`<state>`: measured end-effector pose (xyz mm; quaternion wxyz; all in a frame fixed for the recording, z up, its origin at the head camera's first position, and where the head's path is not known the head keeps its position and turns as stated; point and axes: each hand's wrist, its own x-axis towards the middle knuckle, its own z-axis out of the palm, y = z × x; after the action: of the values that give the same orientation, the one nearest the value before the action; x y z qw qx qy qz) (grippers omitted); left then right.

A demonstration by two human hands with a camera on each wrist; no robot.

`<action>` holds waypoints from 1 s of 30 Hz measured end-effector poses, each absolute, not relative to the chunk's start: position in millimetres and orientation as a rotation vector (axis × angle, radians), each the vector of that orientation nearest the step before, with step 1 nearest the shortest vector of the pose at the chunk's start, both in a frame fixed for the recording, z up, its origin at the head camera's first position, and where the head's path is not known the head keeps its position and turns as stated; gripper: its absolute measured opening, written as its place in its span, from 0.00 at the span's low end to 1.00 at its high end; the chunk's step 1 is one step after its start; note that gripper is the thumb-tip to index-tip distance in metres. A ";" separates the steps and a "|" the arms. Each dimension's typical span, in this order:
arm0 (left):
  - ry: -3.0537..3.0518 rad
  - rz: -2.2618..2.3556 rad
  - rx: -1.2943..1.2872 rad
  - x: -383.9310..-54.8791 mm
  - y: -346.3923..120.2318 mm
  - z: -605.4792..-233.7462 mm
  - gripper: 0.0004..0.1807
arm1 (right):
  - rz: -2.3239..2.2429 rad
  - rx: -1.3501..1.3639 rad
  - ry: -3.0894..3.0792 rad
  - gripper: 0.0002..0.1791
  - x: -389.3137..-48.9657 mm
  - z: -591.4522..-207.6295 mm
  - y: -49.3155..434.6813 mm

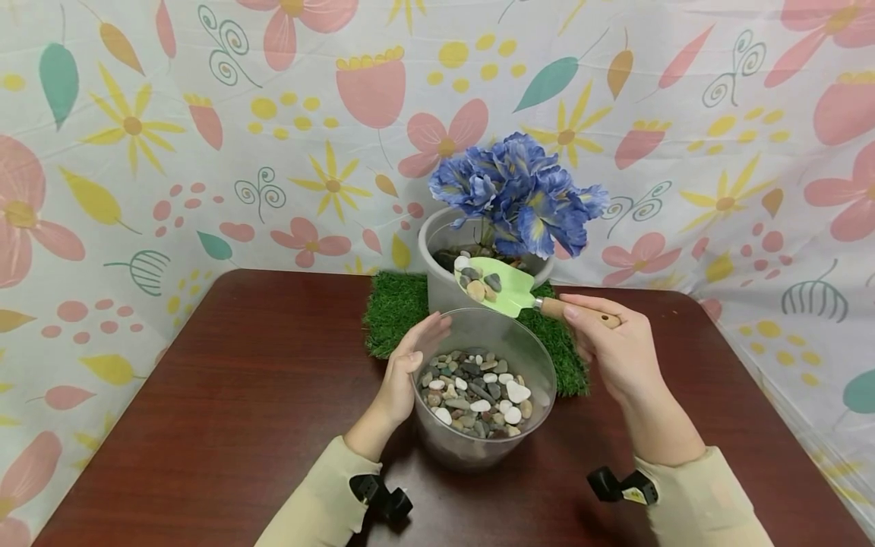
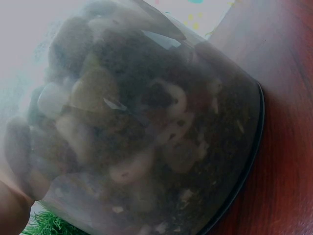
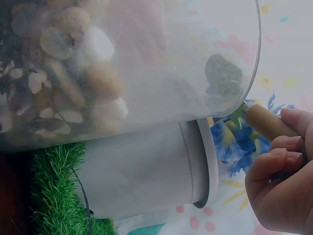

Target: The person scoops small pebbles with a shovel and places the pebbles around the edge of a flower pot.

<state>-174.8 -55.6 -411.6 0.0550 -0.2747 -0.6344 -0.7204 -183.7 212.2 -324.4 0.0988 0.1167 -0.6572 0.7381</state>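
My right hand (image 1: 618, 342) grips the wooden handle of a light green trowel (image 1: 514, 281). Several pebbles (image 1: 478, 285) lie on its blade, which is held over the near rim of a grey flowerpot (image 1: 444, 289) with blue flowers (image 1: 519, 190). In front of that pot stands a clear plastic bucket (image 1: 472, 452), part filled with mixed grey, white and tan stones (image 1: 478, 391). My left hand (image 1: 403, 372) rests against the bucket's left side with its fingers extended. In the right wrist view, fingers curl round the trowel handle (image 3: 269, 122).
A mat of artificial grass (image 1: 396, 311) lies under the flowerpot on the dark brown table (image 1: 273, 380). Behind the table hangs a white cloth (image 1: 273, 213) printed with flowers and leaves. Black cameras (image 1: 383, 497) are strapped at both wrists.
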 end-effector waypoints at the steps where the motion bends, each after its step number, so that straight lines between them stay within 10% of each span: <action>1: -1.926 -2.187 -0.835 -174.9 -55.7 -411.6 0.36 | 2.181 0.326 -1.957 0.11 -184.0 -323.4 211.9; 30: -1.919 -2.256 -0.829 -173.9 -57.8 -403.8 0.34 | 2.157 0.240 -2.085 0.12 -194.4 -323.7 212.6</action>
<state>-173.9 -57.8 -403.8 0.0331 -0.2694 -0.6237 -0.7330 -194.4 212.6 -323.7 0.0657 0.0797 -0.6913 0.7151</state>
